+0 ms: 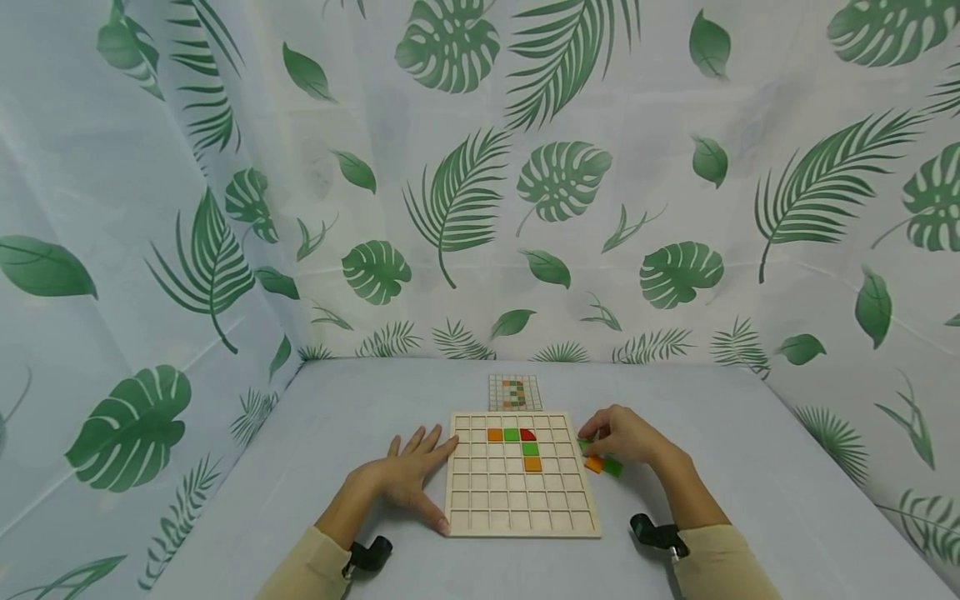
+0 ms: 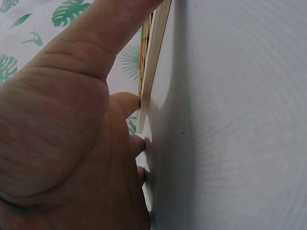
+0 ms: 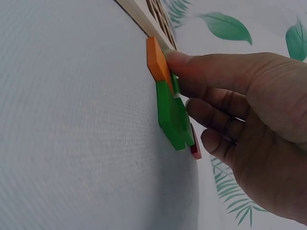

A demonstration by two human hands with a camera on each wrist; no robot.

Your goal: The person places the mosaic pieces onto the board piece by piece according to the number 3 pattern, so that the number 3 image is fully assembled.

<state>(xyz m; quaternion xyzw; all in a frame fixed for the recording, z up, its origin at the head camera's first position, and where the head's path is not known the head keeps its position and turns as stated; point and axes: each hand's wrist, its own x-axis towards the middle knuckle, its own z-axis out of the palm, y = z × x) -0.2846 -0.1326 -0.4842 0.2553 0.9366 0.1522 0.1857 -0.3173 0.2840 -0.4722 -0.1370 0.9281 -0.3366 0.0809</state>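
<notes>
A square wooden grid board lies on the table, with orange, green and red tiles in some of its cells. The red tile has a rounded corner. My left hand spreads its fingers beside the board, thumb and index finger touching its left edge. At the board's right side, my right hand pinches a green tile between thumb and fingers. Close under those fingers lie an orange tile and another green tile. A red piece shows behind them, partly hidden.
A small printed pattern card with a coloured grid lies just beyond the board's far edge. Leaf-printed white cloth hangs behind the table and along both sides. Pale cloth covers the tabletop.
</notes>
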